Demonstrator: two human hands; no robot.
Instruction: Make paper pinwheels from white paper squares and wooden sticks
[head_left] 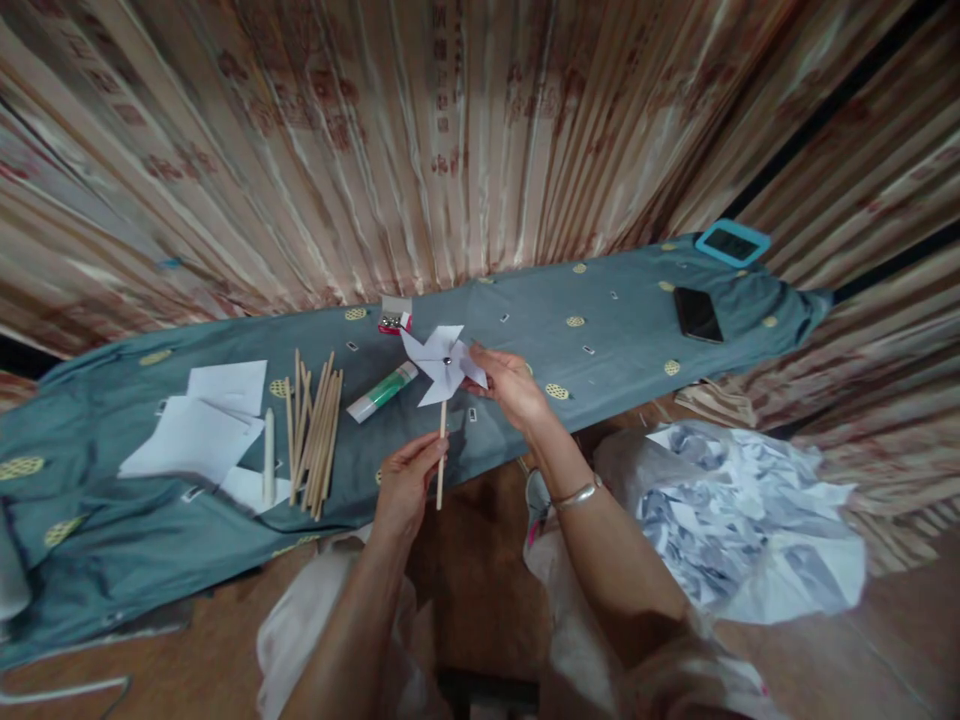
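a pale curtain (pixel 487 130) with red-brown patterns hangs in folds from 11 to 1 o'clock, behind the counter (pixel 517 300) draped in teal cloth with yellow pineapple prints (pixel 556 391). near 3 o'clock a dark phone (pixel 698 314) lies flat on that cloth, and at 2 o'clock, close to the curtain, sits a blue-framed device (pixel 733 243) with a dark screen. brown floor (pixel 472 570) shows at 6 o'clock, and a bent white rod (pixel 67 690) lies toward 8 o'clock.

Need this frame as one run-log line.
left hand: grips wooden stick | right hand: touches paper pinwheel | on cloth: tube, loose sticks, white sheets, phone
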